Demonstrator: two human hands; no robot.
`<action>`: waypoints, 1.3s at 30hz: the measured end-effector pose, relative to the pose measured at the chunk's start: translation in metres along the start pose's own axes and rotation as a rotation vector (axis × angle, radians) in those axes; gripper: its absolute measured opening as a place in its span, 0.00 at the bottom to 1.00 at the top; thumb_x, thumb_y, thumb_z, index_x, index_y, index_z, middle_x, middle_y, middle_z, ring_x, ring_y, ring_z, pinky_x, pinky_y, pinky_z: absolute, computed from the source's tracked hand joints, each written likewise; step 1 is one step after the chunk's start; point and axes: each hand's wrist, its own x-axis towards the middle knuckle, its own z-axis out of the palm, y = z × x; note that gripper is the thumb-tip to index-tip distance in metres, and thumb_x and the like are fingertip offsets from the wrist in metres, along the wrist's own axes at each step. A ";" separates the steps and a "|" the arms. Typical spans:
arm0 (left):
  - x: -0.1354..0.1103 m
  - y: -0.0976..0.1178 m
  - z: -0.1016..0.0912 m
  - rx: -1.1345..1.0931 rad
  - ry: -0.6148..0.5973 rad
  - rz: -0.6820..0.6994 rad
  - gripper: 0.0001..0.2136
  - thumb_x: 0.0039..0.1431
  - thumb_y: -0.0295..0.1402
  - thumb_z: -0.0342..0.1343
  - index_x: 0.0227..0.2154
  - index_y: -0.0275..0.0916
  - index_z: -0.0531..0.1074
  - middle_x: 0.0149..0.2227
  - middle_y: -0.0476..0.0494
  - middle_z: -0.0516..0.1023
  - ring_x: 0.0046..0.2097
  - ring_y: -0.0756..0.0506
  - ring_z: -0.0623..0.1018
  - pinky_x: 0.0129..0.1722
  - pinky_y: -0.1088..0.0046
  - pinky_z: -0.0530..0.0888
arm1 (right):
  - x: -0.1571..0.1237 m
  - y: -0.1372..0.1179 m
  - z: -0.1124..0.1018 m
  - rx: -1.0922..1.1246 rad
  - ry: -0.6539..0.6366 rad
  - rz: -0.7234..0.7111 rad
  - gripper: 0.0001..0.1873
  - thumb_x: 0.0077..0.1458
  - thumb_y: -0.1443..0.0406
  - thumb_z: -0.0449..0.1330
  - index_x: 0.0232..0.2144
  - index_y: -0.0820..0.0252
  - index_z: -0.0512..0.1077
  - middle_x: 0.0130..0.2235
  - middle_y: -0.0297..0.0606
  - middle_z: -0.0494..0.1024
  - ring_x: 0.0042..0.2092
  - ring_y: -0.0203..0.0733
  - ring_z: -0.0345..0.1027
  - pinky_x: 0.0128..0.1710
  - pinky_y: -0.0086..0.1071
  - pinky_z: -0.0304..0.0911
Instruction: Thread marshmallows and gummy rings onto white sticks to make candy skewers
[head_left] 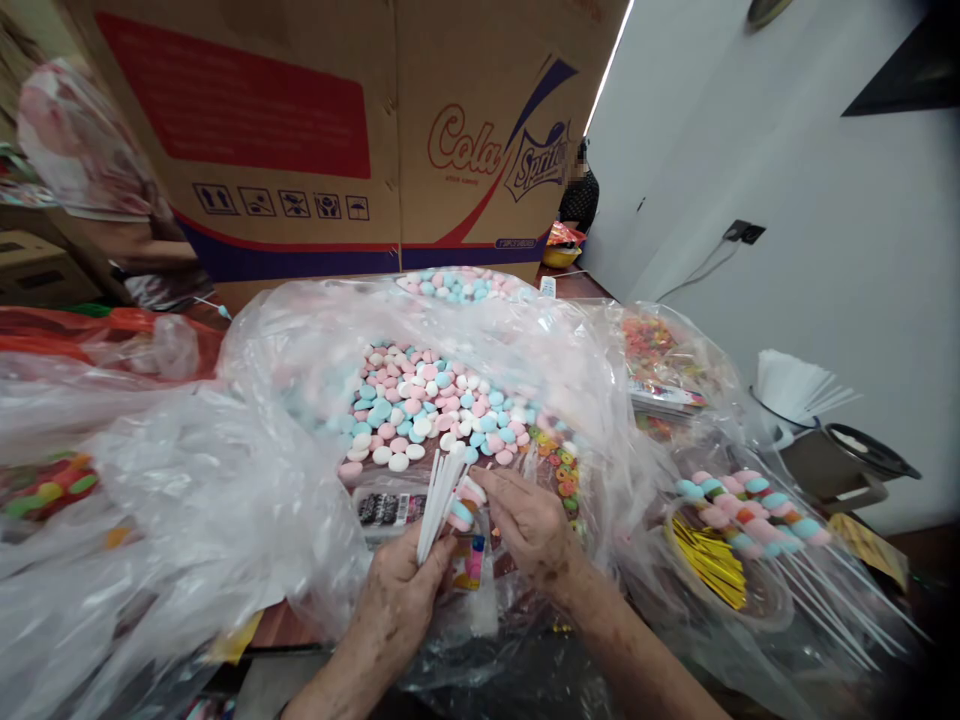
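My left hand (405,590) is closed around a bundle of thin white sticks (442,500) that point up and away. Beside the sticks sit a few pink, white and blue marshmallows (460,516), lined up close together; whether a stick runs through them is hard to see. The fingers of my right hand (536,525) are bent and pinched at the upper end of this row, touching a marshmallow. Just beyond both hands, many loose pink, white and blue marshmallows (427,390) spread inside a large clear plastic bag (300,320).
A big cardboard carton (300,110) stands behind the bag. Right: a bowl of gold twist ties (709,565), finished marshmallow skewers (757,510) and a dark jug (840,465) near white sticks. A black-and-white candy pack (382,508) lies ahead. A person (90,150) is at left, another (581,195) behind.
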 end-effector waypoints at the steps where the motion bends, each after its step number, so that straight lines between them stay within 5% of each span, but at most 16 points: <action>1: 0.000 0.002 0.000 -0.023 0.005 -0.006 0.14 0.60 0.43 0.55 0.30 0.38 0.78 0.20 0.52 0.69 0.23 0.48 0.63 0.22 0.74 0.59 | 0.001 0.000 -0.001 0.024 -0.017 0.007 0.21 0.64 0.71 0.49 0.53 0.60 0.74 0.46 0.43 0.81 0.47 0.42 0.76 0.49 0.32 0.73; 4: -0.001 0.009 0.002 -0.088 0.029 -0.074 0.16 0.56 0.46 0.57 0.23 0.39 0.74 0.15 0.54 0.65 0.18 0.50 0.60 0.18 0.75 0.55 | 0.008 0.007 -0.012 0.066 -0.045 0.185 0.19 0.66 0.66 0.50 0.53 0.57 0.74 0.44 0.39 0.82 0.44 0.41 0.78 0.45 0.31 0.73; 7: -0.001 0.014 0.005 -0.114 0.050 -0.166 0.19 0.52 0.51 0.58 0.18 0.40 0.70 0.11 0.55 0.62 0.15 0.52 0.58 0.15 0.76 0.53 | 0.020 0.028 -0.023 -0.116 0.003 0.417 0.19 0.67 0.63 0.49 0.55 0.57 0.72 0.41 0.38 0.82 0.40 0.43 0.77 0.41 0.34 0.72; 13: -0.001 0.012 0.005 -0.093 0.085 -0.231 0.23 0.50 0.55 0.56 0.15 0.40 0.68 0.07 0.53 0.63 0.11 0.52 0.60 0.13 0.78 0.54 | 0.028 0.059 -0.016 -0.603 -0.315 0.266 0.14 0.60 0.73 0.51 0.43 0.62 0.74 0.46 0.49 0.76 0.48 0.51 0.69 0.48 0.40 0.65; 16: -0.001 0.014 0.006 -0.138 0.083 -0.216 0.22 0.48 0.54 0.58 0.16 0.39 0.68 0.10 0.53 0.64 0.12 0.53 0.60 0.13 0.78 0.54 | 0.021 0.059 -0.013 -0.685 -0.299 0.249 0.11 0.57 0.75 0.52 0.39 0.62 0.72 0.43 0.48 0.76 0.45 0.51 0.68 0.45 0.39 0.64; 22: -0.002 0.016 0.006 -0.167 0.081 -0.214 0.20 0.49 0.51 0.59 0.16 0.39 0.68 0.12 0.54 0.65 0.13 0.54 0.59 0.13 0.78 0.53 | 0.017 0.060 -0.018 -0.583 -0.171 0.287 0.12 0.58 0.74 0.51 0.42 0.60 0.70 0.39 0.42 0.75 0.42 0.48 0.68 0.40 0.36 0.62; 33: -0.002 0.026 0.005 -0.168 0.125 -0.225 0.22 0.45 0.54 0.61 0.14 0.39 0.67 0.10 0.54 0.63 0.13 0.54 0.60 0.13 0.79 0.53 | 0.010 0.037 -0.014 -0.411 -0.405 -0.100 0.10 0.57 0.76 0.53 0.35 0.60 0.69 0.37 0.41 0.75 0.41 0.46 0.65 0.42 0.36 0.61; 39: -0.004 0.027 0.004 -0.167 0.123 -0.216 0.23 0.48 0.54 0.61 0.14 0.40 0.68 0.08 0.56 0.60 0.12 0.54 0.57 0.12 0.79 0.52 | 0.007 0.039 -0.013 -0.233 -0.157 0.254 0.10 0.59 0.72 0.53 0.42 0.59 0.69 0.39 0.39 0.74 0.40 0.43 0.68 0.40 0.33 0.62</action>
